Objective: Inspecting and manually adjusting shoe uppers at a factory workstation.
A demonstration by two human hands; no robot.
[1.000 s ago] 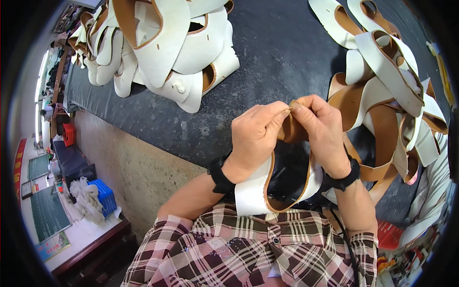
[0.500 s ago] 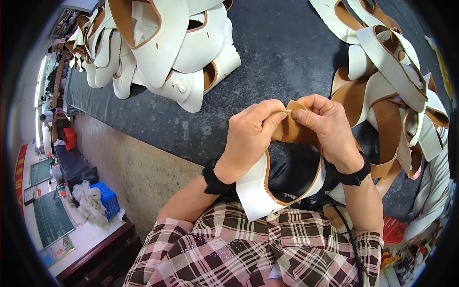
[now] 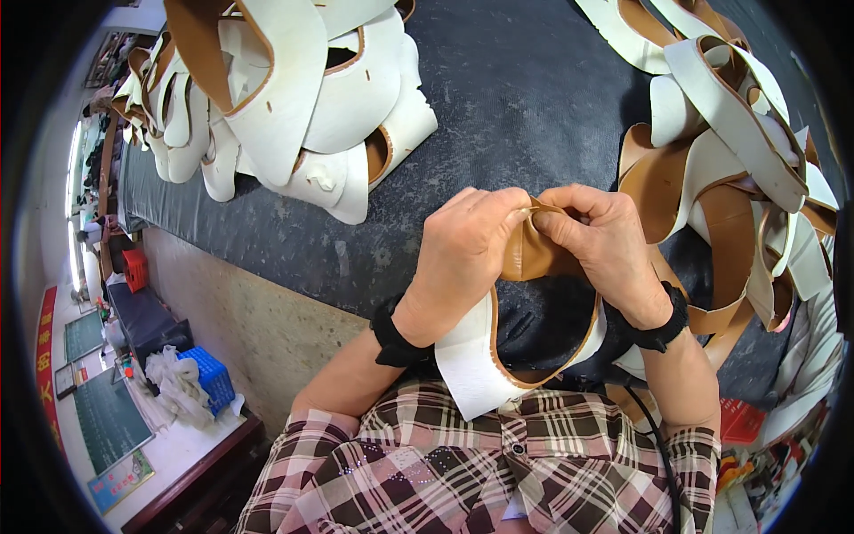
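Observation:
In front of my chest I hold a looped leather shoe upper (image 3: 468,351), white on one side and tan on the other. My left hand (image 3: 461,258) pinches its far edge between thumb and fingers. Close beside it, my right hand (image 3: 612,247) grips the same edge with the thumb pressed on the tan side, and the leather puckers between the two hands. The lower white part of the loop hangs toward my shirt. My fingers hide exactly how the edge lies at the pinch.
The dark tabletop (image 3: 525,98) bears a pile of similar uppers (image 3: 285,98) at far left and another heap (image 3: 729,214) at right. On the left side are a blue crate (image 3: 210,378) and a red crate (image 3: 134,269). A red basket (image 3: 738,420) sits low at right.
My hands have rolled slightly and the tan leather between them has folded and bunched. Both still pinch the edge. The whole view has shifted a little.

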